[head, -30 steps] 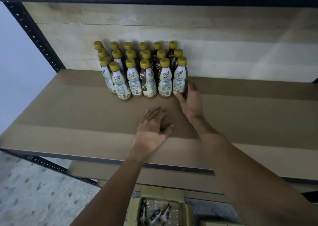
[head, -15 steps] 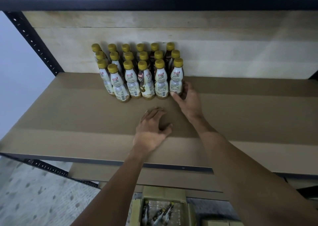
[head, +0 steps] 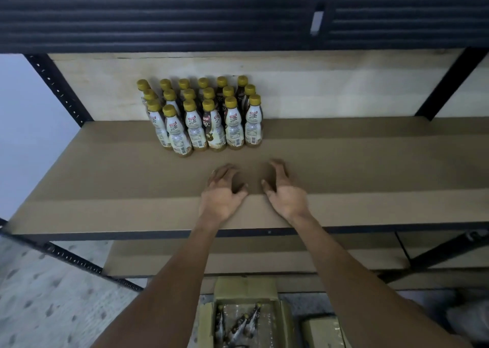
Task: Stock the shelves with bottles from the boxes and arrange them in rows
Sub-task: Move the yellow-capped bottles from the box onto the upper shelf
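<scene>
Right hand (head: 284,191) has drawn back from bottles (head: 203,114), beside left hand (head: 225,191).

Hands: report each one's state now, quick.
Left hand: open, holding nothing.
Right hand: open, holding nothing.

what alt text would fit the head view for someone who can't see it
The left hand and right hand, both empty with fingers loosely curled, reach side by side over a brown shelf. Behind them, gold-capped bottles stand in three rows against the back wall. Below on the floor, an open box holds a few more.
</scene>
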